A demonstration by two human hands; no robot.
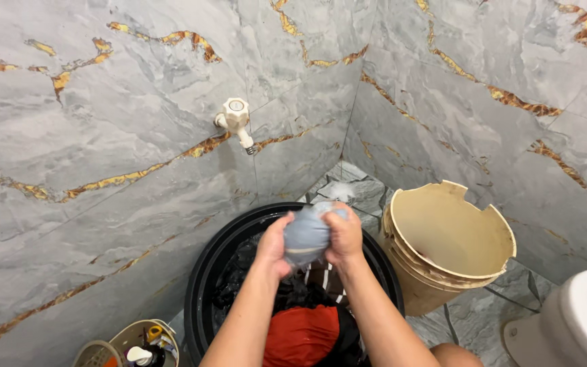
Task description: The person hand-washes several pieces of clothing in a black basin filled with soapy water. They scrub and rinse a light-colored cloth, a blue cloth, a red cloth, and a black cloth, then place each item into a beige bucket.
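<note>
Both hands were raised over a black tub (206,272) on the bathroom floor, with a bunched grey cloth (306,236) squeezed between them. The left hand (273,245) was closed tightly on the cloth's left side, and the right hand (344,238) was closed on its right side, fingers curled over the top, so the cloth sat pressed between the two palms above the tub's middle. Water ran down from the cloth into the tub. Under the forearms lay dark wet clothes and an orange-red garment (300,336) inside the tub. A cracked beige bucket (453,238) leaned just beside the tub on the right. A white tap (236,119) stuck out of the grey marbled wall above.
</note>
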